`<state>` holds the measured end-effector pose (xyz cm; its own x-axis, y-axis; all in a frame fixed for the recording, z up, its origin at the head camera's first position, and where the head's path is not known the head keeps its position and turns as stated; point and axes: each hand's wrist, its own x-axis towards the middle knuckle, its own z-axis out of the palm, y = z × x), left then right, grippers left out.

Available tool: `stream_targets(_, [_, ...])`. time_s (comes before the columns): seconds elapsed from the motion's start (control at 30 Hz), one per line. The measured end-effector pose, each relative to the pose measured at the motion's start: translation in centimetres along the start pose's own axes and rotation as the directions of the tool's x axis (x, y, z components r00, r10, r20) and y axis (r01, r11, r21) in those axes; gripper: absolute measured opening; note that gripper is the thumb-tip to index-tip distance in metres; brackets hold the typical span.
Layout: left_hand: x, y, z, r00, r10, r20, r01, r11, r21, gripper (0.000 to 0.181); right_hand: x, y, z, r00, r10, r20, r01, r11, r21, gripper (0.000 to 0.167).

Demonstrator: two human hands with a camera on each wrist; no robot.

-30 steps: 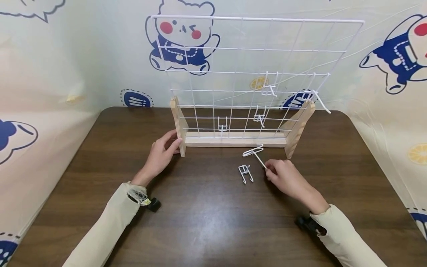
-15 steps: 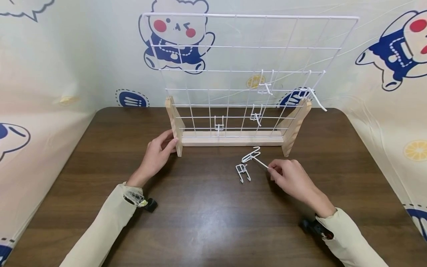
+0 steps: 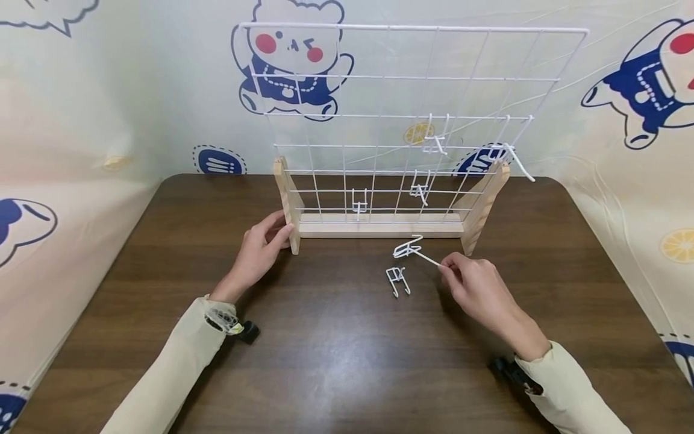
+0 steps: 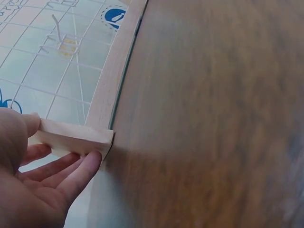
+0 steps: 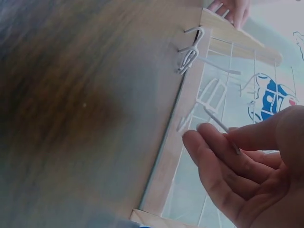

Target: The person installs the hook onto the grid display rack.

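A white wire grid panel (image 3: 401,77) stands in a pale wooden base (image 3: 379,229). My left hand (image 3: 255,258) holds the base's left wooden upright (image 3: 287,205); in the left wrist view its thumb lies on one side of the wood and its fingers (image 4: 88,173) on the other. With thumb and fingertips, my right hand (image 3: 482,295) pinches the rod end of a white wire display hook (image 3: 408,248), just in front of the base. The hook's looped frame (image 5: 213,95) points away from the fingers. A second loose hook (image 3: 398,281) lies on the table nearby.
Several hooks hang on the grid's middle and right, among them a low one (image 3: 359,206) and one at the right edge (image 3: 506,154). The right wooden upright (image 3: 484,208) stands behind my right hand. A patterned cloth (image 3: 135,90) surrounds the brown table (image 3: 303,361).
The hook in my right hand has turned, its rod now lying flatter across, and that hand has shifted slightly right. My left hand keeps its hold on the upright.
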<state>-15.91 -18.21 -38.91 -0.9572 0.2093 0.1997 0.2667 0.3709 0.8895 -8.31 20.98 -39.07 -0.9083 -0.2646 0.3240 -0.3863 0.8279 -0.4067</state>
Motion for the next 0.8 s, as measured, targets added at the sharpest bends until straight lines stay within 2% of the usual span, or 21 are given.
stream_targets(0.13, [0.0,-0.1,0.1,1.0,-0.003,0.001,0.003,1.0,0.003,0.04,-0.1,-0.3,-0.3,0.995,-0.063,-0.076,0.061,0.998,-0.031,0.003])
stream_targets(0.23, [0.0,-0.1,0.1,1.0,-0.004,-0.001,0.004,1.0,0.009,0.04,-0.1,-0.7,-0.6,0.981,-0.138,-0.137,0.131,0.99,-0.058,0.007])
stream_targets(0.37, [0.0,-0.1,0.1,1.0,-0.002,-0.001,0.002,1.0,0.015,0.04,-0.1,-1.2,-0.9,0.944,-0.253,-0.212,0.24,0.967,-0.086,0.009])
stream_targets(0.47, [0.0,0.0,0.0,1.0,-0.003,0.0,0.003,1.0,0.015,0.04,-0.1,-1.7,-1.2,0.914,-0.315,-0.255,0.3,0.949,-0.095,0.004])
stream_targets(0.57, [0.0,0.1,0.0,1.0,-0.009,0.001,0.009,1.0,0.021,0.041,-0.1,-2.3,-1.6,0.894,-0.347,-0.284,0.33,0.938,-0.109,0.017])
stream_targets(0.63, [-0.1,0.2,0.1,1.0,-0.012,0.002,0.012,1.0,0.024,0.041,-0.1,-2.8,-2.0,0.873,-0.373,-0.314,0.35,0.928,-0.13,0.026])
stream_targets(0.7, [-0.1,0.2,0.1,1.0,-0.012,0.003,0.012,1.0,0.024,0.041,0.0,-3.4,-2.4,0.845,-0.406,-0.348,0.376,0.914,-0.154,0.028])
stream_targets(0.8, [-0.1,0.1,0.1,1.0,-0.01,0.005,0.01,1.0,0.019,0.041,0.3,-4.5,-3.2,0.786,-0.457,-0.417,0.425,0.889,-0.172,0.024])
